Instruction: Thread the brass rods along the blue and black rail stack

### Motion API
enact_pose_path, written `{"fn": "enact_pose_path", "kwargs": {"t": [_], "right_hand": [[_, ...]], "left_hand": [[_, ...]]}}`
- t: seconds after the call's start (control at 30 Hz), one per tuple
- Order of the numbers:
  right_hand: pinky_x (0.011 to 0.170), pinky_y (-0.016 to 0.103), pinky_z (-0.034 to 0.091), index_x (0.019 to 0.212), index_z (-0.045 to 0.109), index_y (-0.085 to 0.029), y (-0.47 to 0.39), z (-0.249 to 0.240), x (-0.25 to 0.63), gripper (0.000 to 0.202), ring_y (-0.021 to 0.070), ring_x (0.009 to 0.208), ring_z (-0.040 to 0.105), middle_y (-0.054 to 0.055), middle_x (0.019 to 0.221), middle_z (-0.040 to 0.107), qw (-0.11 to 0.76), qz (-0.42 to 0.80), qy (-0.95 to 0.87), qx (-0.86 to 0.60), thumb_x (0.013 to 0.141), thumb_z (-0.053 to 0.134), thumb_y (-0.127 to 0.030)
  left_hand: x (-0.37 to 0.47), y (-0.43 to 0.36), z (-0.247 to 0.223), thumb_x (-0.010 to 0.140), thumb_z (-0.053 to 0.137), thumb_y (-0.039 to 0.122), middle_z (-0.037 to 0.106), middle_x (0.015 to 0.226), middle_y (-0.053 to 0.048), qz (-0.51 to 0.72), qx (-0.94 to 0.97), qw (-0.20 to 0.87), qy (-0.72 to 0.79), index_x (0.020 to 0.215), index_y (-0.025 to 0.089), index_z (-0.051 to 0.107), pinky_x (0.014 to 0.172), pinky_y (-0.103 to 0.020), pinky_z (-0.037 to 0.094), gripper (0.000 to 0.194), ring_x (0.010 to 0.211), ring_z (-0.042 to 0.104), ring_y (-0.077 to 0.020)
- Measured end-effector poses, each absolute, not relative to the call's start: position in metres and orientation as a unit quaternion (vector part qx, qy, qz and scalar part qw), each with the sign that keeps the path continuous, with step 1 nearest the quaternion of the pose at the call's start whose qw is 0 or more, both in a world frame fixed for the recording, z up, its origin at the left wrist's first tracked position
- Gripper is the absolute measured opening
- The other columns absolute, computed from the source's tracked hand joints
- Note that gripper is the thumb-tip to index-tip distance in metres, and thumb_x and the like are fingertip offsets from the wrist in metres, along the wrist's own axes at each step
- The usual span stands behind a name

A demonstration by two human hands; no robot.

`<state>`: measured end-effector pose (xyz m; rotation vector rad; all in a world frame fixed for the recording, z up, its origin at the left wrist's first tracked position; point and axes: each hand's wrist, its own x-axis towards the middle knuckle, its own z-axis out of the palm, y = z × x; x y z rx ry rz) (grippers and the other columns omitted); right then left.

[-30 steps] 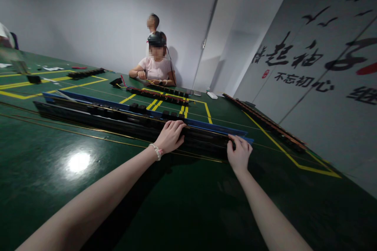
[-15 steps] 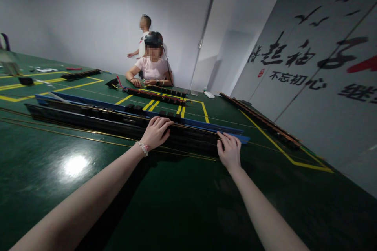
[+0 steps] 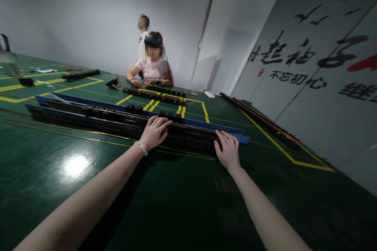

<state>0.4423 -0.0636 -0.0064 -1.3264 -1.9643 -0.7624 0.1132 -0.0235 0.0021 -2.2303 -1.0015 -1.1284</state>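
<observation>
A long black channel [image 3: 118, 126] lies across the green table [image 3: 182, 204], with blue rails [image 3: 88, 103] behind it and black blocks [image 3: 134, 108] along it. Around the channel's upper edge, near its middle, my left hand [image 3: 154, 131] is closed, its fingertips over a thin brass-coloured rod. My right hand [image 3: 228, 147] rests at the channel's right end, fingers bent over its edge, thumb on the near side. More thin brass rods [image 3: 73, 132] lie along the near side of the channel.
Across the table sits a person [image 3: 151, 66] with a headset; another person [image 3: 143, 35] stands behind. A wired black strip [image 3: 156, 95] lies before the seated one. A long strip [image 3: 259, 119] runs along the right edge. Yellow tape marks the table.
Both hands have shifted very slightly left along the channel. The standing person has turned a little and an outstretched arm is no longer seen.
</observation>
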Motion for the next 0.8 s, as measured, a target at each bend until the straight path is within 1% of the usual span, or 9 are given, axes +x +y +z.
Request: {"fn": "enact_pose_path", "kwargs": {"t": [0.13, 0.23, 0.3, 0.4, 0.5, 0.6, 0.7, 0.8], "right_hand": [[0.103, 0.041, 0.029, 0.133, 0.049, -0.014, -0.065, -0.006, 0.438, 0.043, 0.0218, 0.12, 0.051, 0.011, 0.12, 0.064, 0.302, -0.291, -0.763, -0.492, 0.095, 0.038, -0.029], [0.104, 0.04, 0.028, 0.132, 0.05, -0.014, -0.064, -0.006, 0.437, 0.042, 0.0207, 0.119, 0.051, 0.01, 0.12, 0.065, 0.301, -0.294, -0.766, -0.487, 0.095, 0.039, -0.028], [0.104, 0.04, 0.028, 0.128, 0.054, -0.014, -0.063, -0.008, 0.439, 0.039, 0.0205, 0.116, 0.054, 0.01, 0.116, 0.067, 0.322, -0.299, -0.745, -0.501, 0.094, 0.04, -0.028], [0.102, 0.042, 0.03, 0.121, 0.059, -0.015, -0.058, -0.011, 0.447, 0.036, 0.0204, 0.105, 0.058, 0.01, 0.105, 0.07, 0.384, -0.3, -0.674, -0.556, 0.094, 0.04, -0.03], [0.099, 0.043, 0.031, 0.109, 0.065, -0.016, -0.055, -0.014, 0.454, 0.033, 0.0204, 0.097, 0.06, 0.01, 0.096, 0.07, 0.421, -0.293, -0.619, -0.595, 0.094, 0.04, -0.03], [0.099, 0.042, 0.031, 0.102, 0.068, -0.018, -0.054, -0.015, 0.455, 0.032, 0.0209, 0.101, 0.058, 0.01, 0.096, 0.069, 0.422, -0.294, -0.617, -0.596, 0.093, 0.04, -0.03], [0.099, 0.041, 0.032, 0.106, 0.066, -0.017, -0.054, -0.014, 0.454, 0.032, 0.0212, 0.107, 0.056, 0.011, 0.102, 0.067, 0.423, -0.295, -0.633, -0.577, 0.092, 0.04, -0.03], [0.099, 0.043, 0.033, 0.113, 0.063, -0.017, -0.055, -0.013, 0.452, 0.033, 0.023, 0.112, 0.054, 0.012, 0.107, 0.065, 0.421, -0.289, -0.647, -0.566, 0.092, 0.041, -0.031]], "left_hand": [[0.106, -0.022, 0.004, 0.089, 0.043, 0.02, 0.063, 0.113, -0.005, -0.419, -0.797, 0.222, -0.375, 0.116, 0.022, 0.058, 0.107, -0.043, 0.028, 0.03, 0.111, 0.055, -0.0185], [0.095, -0.02, 0.007, 0.088, 0.046, 0.021, 0.064, 0.11, -0.003, -0.418, -0.793, 0.227, -0.38, 0.11, 0.025, 0.062, 0.107, -0.045, 0.027, 0.028, 0.11, 0.055, -0.0197], [0.088, -0.019, 0.008, 0.087, 0.047, 0.021, 0.064, 0.109, -0.003, -0.418, -0.792, 0.229, -0.381, 0.11, 0.026, 0.062, 0.106, -0.045, 0.028, 0.028, 0.108, 0.056, -0.0198], [0.082, -0.018, 0.008, 0.087, 0.046, 0.021, 0.064, 0.109, -0.004, -0.418, -0.797, 0.222, -0.375, 0.112, 0.025, 0.061, 0.104, -0.044, 0.031, 0.03, 0.106, 0.057, -0.0192], [0.082, -0.017, 0.007, 0.087, 0.046, 0.021, 0.064, 0.109, -0.004, -0.416, -0.803, 0.211, -0.371, 0.114, 0.024, 0.06, 0.103, -0.043, 0.033, 0.031, 0.104, 0.058, -0.0189], [0.081, -0.016, 0.005, 0.086, 0.046, 0.02, 0.065, 0.108, -0.003, -0.422, -0.801, 0.207, -0.37, 0.114, 0.025, 0.061, 0.102, -0.042, 0.034, 0.032, 0.103, 0.058, -0.0185], [0.08, -0.016, 0.003, 0.086, 0.046, 0.019, 0.065, 0.107, -0.002, -0.435, -0.796, 0.205, -0.368, 0.114, 0.026, 0.061, 0.101, -0.041, 0.035, 0.032, 0.101, 0.058, -0.0178], [0.08, -0.016, 0.002, 0.087, 0.046, 0.02, 0.065, 0.107, -0.003, -0.441, -0.793, 0.201, -0.371, 0.115, 0.026, 0.06, 0.099, -0.041, 0.037, 0.032, 0.1, 0.058, -0.0182]]}}
